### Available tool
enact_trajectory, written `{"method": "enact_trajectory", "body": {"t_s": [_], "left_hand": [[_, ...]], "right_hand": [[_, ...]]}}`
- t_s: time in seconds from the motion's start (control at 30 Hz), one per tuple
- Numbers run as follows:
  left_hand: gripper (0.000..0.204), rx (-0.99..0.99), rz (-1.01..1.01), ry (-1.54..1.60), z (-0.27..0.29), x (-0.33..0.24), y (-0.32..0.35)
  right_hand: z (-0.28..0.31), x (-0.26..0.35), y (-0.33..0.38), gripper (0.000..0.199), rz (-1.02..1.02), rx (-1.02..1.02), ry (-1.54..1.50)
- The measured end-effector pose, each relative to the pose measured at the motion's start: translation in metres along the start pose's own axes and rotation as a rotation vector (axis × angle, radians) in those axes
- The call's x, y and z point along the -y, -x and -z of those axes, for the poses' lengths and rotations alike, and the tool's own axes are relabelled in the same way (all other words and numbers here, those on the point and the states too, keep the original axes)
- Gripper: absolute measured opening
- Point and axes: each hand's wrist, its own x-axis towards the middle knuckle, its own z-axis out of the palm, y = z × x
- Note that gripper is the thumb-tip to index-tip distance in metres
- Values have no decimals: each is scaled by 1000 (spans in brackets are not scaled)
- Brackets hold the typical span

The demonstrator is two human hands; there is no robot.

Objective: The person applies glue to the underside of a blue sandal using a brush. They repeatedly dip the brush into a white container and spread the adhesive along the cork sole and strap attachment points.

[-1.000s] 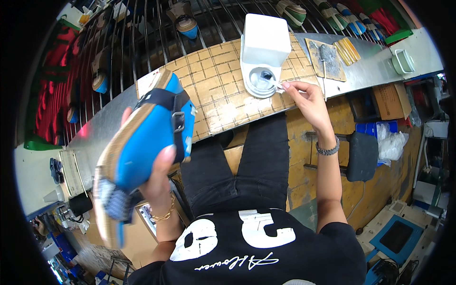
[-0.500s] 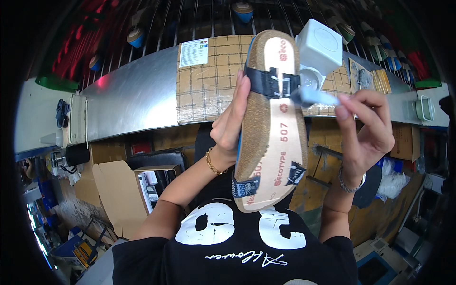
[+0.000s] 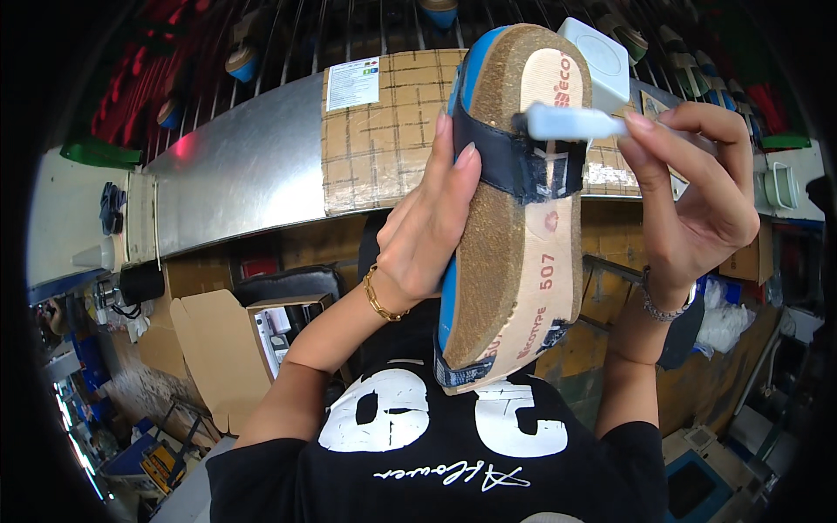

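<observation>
An upturned sandal sole [image 3: 493, 253] of brown cork, with a pale printed strip along its underside, stands on a blue shoe last [image 3: 448, 305]. A black strap [image 3: 497, 161] wraps over the sole's edge onto the pale strip, and denim-like strap ends [image 3: 466, 370] are folded over at the near end. My left hand [image 3: 427, 205] is closed round the sole's left side, its fingers partly hidden behind. Pinched in my right hand [image 3: 697, 179] is a brush [image 3: 571, 123] with a pale handle, slightly blurred. Its dark tip is over the cork near the strap's upper edge; contact is unclear.
A white square-sided container [image 3: 602, 57] stands behind the sole on cardboard [image 3: 384, 161] covering part of the metal bench [image 3: 244, 157]. Beyond is a rack of rods [image 3: 349, 26] carrying several blue-based pieces. An opened carton [image 3: 214, 357] sits low on the left.
The sole has come up and to the right, tilting so more of the blue last shows. The brush has moved up from the strap's folded end to the cork beside its upper edge.
</observation>
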Motion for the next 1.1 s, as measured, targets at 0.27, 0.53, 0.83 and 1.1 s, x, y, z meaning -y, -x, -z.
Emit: {"method": "enact_trajectory", "body": {"t_s": [0.27, 0.53, 0.83, 1.1], "left_hand": [[85, 218, 38, 68, 14, 3, 12], [56, 12, 21, 78, 7, 1, 8], [70, 71, 232, 84, 11, 7, 6], [103, -22, 104, -110, 11, 8, -1]], "right_hand": [[12, 0, -2, 29, -35, 157, -94], [17, -1, -1, 25, -53, 291, -198], [-4, 8, 9, 20, -278, 68, -164], [-10, 32, 11, 20, -290, 83, -84]]}}
